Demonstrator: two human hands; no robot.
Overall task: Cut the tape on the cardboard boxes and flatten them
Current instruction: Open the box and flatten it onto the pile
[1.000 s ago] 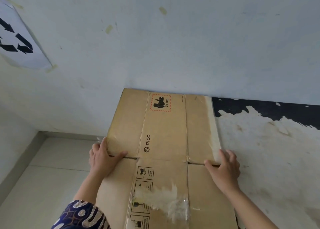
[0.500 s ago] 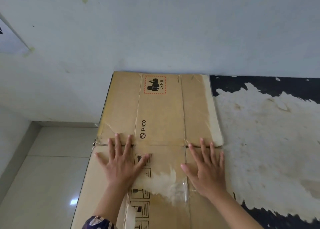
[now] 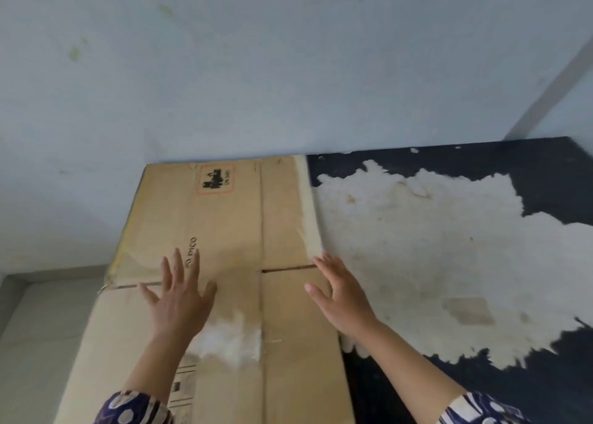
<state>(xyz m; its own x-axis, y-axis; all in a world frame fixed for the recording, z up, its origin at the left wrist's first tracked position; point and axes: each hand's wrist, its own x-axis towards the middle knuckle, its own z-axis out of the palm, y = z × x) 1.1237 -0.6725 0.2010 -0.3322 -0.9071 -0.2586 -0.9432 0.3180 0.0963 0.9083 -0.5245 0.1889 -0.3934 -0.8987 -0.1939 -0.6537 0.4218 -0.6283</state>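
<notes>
Under both open hands [image 3: 179, 298] [image 3: 341, 301], flattened cardboard box [image 3: 224, 218] on the table [image 3: 449, 247]

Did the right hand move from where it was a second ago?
Yes. The right hand let go of the cardboard box edge, spread flat, and now sits at the right end of the flap slit, fingers open.

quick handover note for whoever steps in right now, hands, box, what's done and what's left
Left hand: open, fingers spread, over the left half of the flattened cardboard box; contact unclear.
Right hand: open, at the box's right edge, holding nothing.
The box lies flat on the worn black tabletop, its far edge against the wall, its left side overhanging the table.
Done: this box looks flattened; torn tape residue shows near the middle.
Left: press any raised flaps; no knife or other boxes in view.
</notes>
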